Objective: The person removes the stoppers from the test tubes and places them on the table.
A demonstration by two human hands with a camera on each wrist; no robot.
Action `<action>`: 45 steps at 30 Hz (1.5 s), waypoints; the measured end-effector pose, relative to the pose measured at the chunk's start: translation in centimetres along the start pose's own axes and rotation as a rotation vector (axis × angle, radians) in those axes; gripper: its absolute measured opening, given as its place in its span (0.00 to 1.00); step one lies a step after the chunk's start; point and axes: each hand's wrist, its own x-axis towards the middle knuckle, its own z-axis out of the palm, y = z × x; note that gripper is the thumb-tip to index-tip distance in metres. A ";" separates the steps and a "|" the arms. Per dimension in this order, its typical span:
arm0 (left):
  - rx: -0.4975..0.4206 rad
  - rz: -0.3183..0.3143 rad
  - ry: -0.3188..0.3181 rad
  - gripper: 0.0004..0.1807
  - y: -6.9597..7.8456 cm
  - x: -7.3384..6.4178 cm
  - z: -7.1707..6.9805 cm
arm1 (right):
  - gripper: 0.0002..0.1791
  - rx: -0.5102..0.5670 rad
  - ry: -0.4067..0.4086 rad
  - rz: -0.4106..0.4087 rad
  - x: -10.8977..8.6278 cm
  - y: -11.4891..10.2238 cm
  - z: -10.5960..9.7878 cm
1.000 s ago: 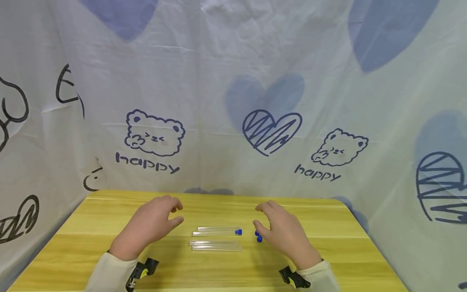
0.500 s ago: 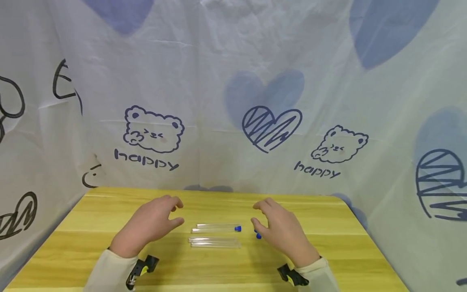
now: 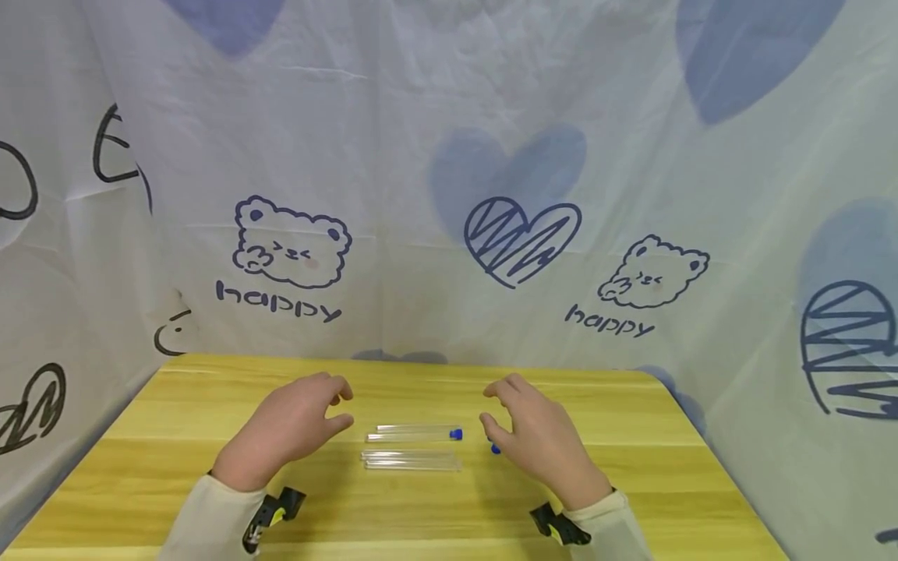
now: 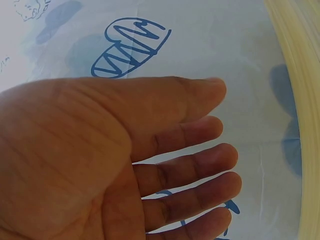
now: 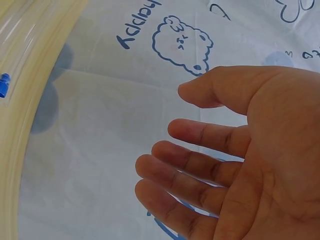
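Clear test tubes lie in two pairs on the table between the hands: a far pair [image 3: 407, 436] and a near pair [image 3: 411, 460]. A blue cap [image 3: 456, 435] sits at the right end of one far tube. My left hand [image 3: 295, 425] is held over the table left of the tubes, fingers relaxed and holding nothing. To their right is my right hand [image 3: 543, 436], also relaxed and without anything in it. Loose blue caps [image 3: 495, 448] lie beside its thumb, partly hidden by the hand.
The yellow wood-grain table [image 3: 421, 522] ends at the back against a pale curtain [image 3: 393, 156] printed with bears and hearts. The same kind of cloth hangs at both sides. Each wrist carries a black camera strap.
The head view has tilted a little, so the curtain and table appear slightly higher. The right hand now covers more of the loose caps; both hands stay relaxed and the tubes have not moved.
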 end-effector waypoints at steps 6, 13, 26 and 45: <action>0.029 0.024 -0.009 0.11 0.3 0.2 0.4 | 0.16 0.006 -0.016 0.013 -0.2 0.1 -0.4; 0.032 0.063 -0.018 0.09 0.7 0.8 2.2 | 0.16 0.024 -0.012 0.016 -0.2 0.1 -0.9; 0.030 0.135 0.093 0.03 -1.6 3.4 7.5 | 0.16 0.048 -0.026 0.020 -0.6 0.0 -1.6; -0.069 0.049 0.005 0.08 -2.4 4.8 9.6 | 0.14 0.061 -0.052 -0.004 -0.5 0.3 -1.4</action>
